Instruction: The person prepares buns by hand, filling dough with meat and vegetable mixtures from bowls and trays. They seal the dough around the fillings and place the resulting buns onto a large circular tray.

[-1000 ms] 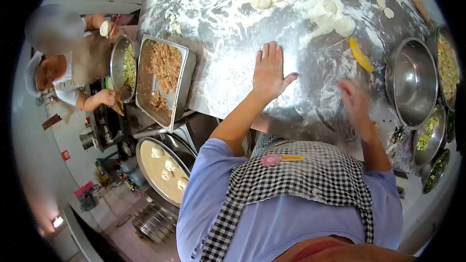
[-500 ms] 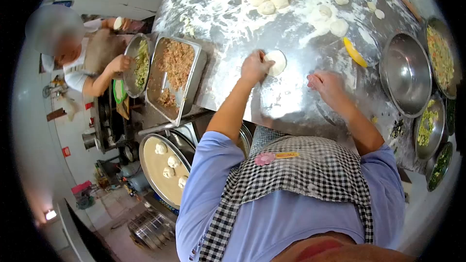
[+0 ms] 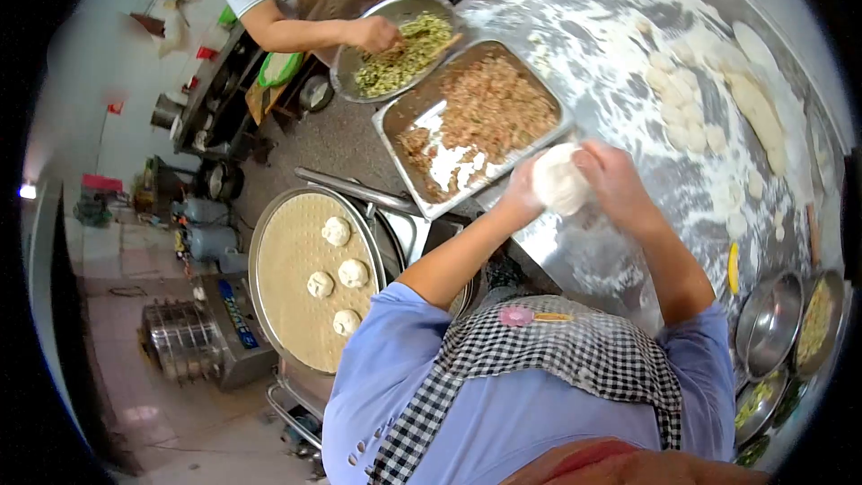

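Note:
A round white dough wrapper [image 3: 558, 181] is held up between my two hands, just off the near corner of the metal filling pan. My left hand [image 3: 523, 190] grips its left side, with most of the fingers hidden behind the dough. On the other side my right hand [image 3: 614, 181] has its fingers bent onto the right edge. Minced meat filling [image 3: 503, 99] lies in the rectangular metal pan [image 3: 416, 189], heaped toward the far side, with bare metal showing near the front.
Several pleated buns [image 3: 353, 273] sit on a round steamer tray [image 3: 278, 305] at left. A co-worker's hand [image 3: 373, 34] is in a bowl of chopped green filling [image 3: 417, 54]. Dough pieces [image 3: 678, 103] lie on the floured table [image 3: 620, 54]. Metal bowls [image 3: 768, 328] stand at right.
The dough wrapper has come up off the table and moved toward the filling pan. My right hand, earlier apart from it, now touches it too. My view has turned left.

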The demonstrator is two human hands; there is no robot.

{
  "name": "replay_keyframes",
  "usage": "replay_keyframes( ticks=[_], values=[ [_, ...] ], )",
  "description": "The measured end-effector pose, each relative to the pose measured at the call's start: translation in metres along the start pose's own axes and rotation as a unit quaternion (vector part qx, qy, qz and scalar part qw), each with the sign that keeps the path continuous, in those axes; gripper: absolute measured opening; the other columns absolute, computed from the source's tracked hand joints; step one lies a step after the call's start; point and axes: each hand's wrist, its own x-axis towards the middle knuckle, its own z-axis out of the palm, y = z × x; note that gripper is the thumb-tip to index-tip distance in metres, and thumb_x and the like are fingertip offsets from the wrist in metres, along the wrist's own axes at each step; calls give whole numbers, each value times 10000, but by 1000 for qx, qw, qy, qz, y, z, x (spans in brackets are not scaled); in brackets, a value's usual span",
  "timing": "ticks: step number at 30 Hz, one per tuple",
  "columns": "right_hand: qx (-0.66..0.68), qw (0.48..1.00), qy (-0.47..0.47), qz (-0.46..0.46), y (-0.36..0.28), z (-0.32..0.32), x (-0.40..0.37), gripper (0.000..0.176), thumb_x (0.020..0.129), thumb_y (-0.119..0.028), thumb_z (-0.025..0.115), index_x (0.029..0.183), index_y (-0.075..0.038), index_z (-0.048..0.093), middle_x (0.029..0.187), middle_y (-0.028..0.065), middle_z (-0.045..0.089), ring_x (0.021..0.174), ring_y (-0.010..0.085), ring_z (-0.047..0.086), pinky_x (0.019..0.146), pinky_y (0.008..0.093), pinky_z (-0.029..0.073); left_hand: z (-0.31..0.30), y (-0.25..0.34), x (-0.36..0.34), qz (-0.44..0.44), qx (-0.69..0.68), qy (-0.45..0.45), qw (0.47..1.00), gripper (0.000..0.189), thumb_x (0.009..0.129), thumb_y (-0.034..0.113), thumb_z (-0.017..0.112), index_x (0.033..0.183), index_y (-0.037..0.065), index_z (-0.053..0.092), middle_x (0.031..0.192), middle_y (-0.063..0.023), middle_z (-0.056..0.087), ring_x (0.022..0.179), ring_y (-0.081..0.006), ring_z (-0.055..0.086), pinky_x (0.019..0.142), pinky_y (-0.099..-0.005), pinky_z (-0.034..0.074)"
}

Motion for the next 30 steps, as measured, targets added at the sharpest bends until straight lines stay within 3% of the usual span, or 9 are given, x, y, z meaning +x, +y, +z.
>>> replay_keyframes(
  ticks=[5,6,8,10,16,22,26,28,30],
  values=[
    [-406,892,-13,-198,-23,82,152,309,823,-200,548,1093,-51,540,1057,168,563,923,335,551,768,407,444,-113,-32,-29,-21,-42,51,998,454,807,42,598,1227,63,428,1150,-118,554,1034,-200,562,891,-335,463],
    [-453,860,-24,-235,-21,96,183,318,820,-192,537,1113,-70,535,1107,165,532,981,326,528,799,409,433,-135,-29,-27,-194,-355,104,909,406,824,43,577,1207,59,440,1122,-114,565,998,-215,580,845,-334,494],
    [-534,787,-35,-305,-4,125,241,323,816,-167,512,1128,-85,534,1153,158,500,1014,309,521,813,405,434,-174,-35,-26,-135,-248,246,927,164,826,130,606,959,40,572,812,-66,638,700,-140,605,572,-250,493],
    [-599,710,-38,-368,21,147,284,312,815,-134,486,1118,-79,540,1144,150,497,967,294,551,779,393,457,-222,-19,-21,-168,-232,295,912,141,814,125,619,915,32,586,789,-75,634,688,-142,602,550,-240,488],
    [-636,672,-321,-201,-18,184,329,144,795,-71,462,850,-29,589,915,182,600,831,274,613,681,382,493,-309,-11,-2,-222,-174,335,899,136,797,126,646,887,46,582,754,-45,613,697,-134,599,591,-247,505],
    [-462,781,-409,-99,-9,253,328,162,809,-46,439,842,15,585,848,173,613,779,265,620,701,376,512,-327,-30,36,-210,-183,285,917,168,818,55,597,975,21,547,819,-69,615,677,-136,600,601,-273,509],
    [-479,785,-358,160,-21,230,345,172,855,-83,429,905,29,550,784,145,564,703,219,567,615,315,499,-331,-83,56,-113,-84,209,968,195,813,15,547,1008,23,538,916,-61,610,834,-153,593,690,-282,506],
    [-458,816,-335,108,3,195,354,170,852,-116,447,901,14,545,750,129,538,647,254,533,615,360,488,-336,-91,67,-83,44,157,983,141,850,63,533,984,26,556,875,-60,618,740,-134,610,638,-283,524],
    [-461,827,-321,31,-1,171,357,166,838,-107,457,883,19,555,781,150,555,692,275,552,665,378,485,-337,-92,84,-171,-117,181,961,120,846,52,520,958,38,558,863,-67,614,751,-157,611,630,-297,529]
  ],
)
